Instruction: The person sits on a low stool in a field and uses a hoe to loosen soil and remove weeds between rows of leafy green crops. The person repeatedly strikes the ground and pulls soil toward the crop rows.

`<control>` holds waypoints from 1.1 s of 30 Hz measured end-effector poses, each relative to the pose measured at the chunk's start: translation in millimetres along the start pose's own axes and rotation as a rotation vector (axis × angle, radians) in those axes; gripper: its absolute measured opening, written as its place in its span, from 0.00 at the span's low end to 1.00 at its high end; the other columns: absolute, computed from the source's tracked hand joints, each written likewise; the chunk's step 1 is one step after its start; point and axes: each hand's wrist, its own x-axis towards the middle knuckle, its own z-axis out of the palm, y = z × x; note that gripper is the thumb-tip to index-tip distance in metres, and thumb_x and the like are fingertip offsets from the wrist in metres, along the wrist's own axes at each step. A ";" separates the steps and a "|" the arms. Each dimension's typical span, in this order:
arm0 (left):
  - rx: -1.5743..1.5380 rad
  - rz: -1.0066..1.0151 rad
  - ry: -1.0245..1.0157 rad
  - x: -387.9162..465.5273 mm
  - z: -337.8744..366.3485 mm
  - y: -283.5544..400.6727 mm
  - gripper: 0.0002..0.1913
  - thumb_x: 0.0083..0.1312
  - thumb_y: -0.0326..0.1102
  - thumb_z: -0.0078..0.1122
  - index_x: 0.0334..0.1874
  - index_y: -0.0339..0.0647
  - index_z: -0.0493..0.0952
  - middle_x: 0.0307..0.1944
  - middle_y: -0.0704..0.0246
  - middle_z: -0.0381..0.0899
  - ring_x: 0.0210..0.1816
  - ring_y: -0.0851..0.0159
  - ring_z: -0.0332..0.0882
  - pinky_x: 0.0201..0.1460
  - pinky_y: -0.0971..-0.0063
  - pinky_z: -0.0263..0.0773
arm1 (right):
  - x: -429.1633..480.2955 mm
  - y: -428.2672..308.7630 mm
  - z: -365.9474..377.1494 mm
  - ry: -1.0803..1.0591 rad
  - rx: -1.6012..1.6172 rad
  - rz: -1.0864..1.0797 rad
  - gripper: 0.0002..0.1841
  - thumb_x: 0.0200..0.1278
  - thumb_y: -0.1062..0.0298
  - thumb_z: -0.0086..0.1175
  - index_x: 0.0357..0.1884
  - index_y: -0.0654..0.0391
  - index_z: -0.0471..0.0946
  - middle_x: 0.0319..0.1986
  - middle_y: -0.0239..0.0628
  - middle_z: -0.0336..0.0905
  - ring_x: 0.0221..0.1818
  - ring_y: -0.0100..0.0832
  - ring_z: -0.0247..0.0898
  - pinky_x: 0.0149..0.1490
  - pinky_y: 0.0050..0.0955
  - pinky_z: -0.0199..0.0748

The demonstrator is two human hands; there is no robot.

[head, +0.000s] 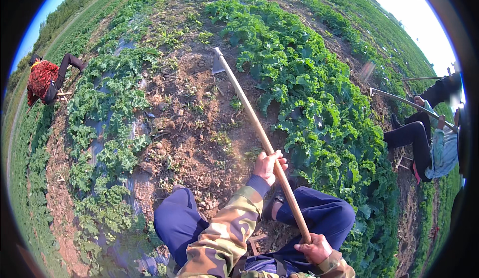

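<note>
A garden hoe with a long wooden handle (pixel 245 102) runs from my lap up and away over the soil path. My left hand (pixel 269 165) is closed around the middle of the handle, and my right hand (pixel 316 248) grips its near end. At the far end the metal hoe blade (pixel 217 67) points down at the bare soil; whether it touches the ground I cannot tell. Small weeds (pixel 220 139) and clods lie on the path between my knees and the blade.
Leafy kale rows (pixel 322 102) flank the path, with plastic mulch film (pixel 99 143) under the left row. A person in a red patterned top (pixel 43 77) sits at the far left. At the right, co-workers (pixel 423 135) sit with long-handled tools, one a hoe (pixel 408 102).
</note>
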 end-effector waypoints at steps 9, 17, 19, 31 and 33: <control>-0.023 -0.109 0.101 9.8 -39.0 -7.6 0.09 0.64 0.33 0.62 0.39 0.42 0.70 0.27 0.67 0.75 0.27 0.65 0.77 0.28 0.67 0.77 | 77.9 -18.4 44.5 -0.037 0.050 -0.156 0.13 0.60 0.68 0.61 0.39 0.65 0.71 0.18 0.32 0.69 0.12 0.22 0.64 0.16 0.24 0.61; 0.016 -0.033 0.218 6.1 -44.1 13.3 0.11 0.63 0.32 0.62 0.39 0.43 0.67 0.25 0.70 0.71 0.23 0.70 0.72 0.22 0.73 0.70 | 106.7 -13.3 69.4 0.169 -0.359 -0.361 0.18 0.59 0.59 0.62 0.40 0.64 0.73 0.26 0.50 0.78 0.32 0.43 0.77 0.39 0.40 0.73; 0.007 0.039 0.211 24.0 -48.1 52.3 0.12 0.64 0.33 0.62 0.40 0.43 0.65 0.27 0.69 0.71 0.25 0.69 0.73 0.23 0.73 0.72 | 130.3 -51.2 77.9 0.141 -0.330 -0.363 0.19 0.61 0.57 0.62 0.37 0.64 0.72 0.25 0.49 0.76 0.29 0.42 0.75 0.37 0.40 0.72; 0.554 0.358 0.407 85.5 -133.8 161.6 0.14 0.64 0.34 0.61 0.39 0.31 0.67 0.24 0.64 0.75 0.20 0.68 0.77 0.18 0.75 0.71 | 303.5 -254.5 194.6 -0.142 -0.151 -0.711 0.08 0.60 0.69 0.52 0.34 0.64 0.77 0.21 0.31 0.76 0.18 0.20 0.66 0.23 0.25 0.65; 0.642 0.419 0.483 90.6 -143.2 154.1 0.18 0.66 0.36 0.60 0.41 0.31 0.62 0.22 0.65 0.73 0.18 0.69 0.75 0.14 0.75 0.69 | 306.6 -240.7 196.7 -0.140 -0.241 -0.603 0.09 0.63 0.70 0.49 0.32 0.66 0.77 0.19 0.35 0.75 0.17 0.23 0.67 0.21 0.29 0.65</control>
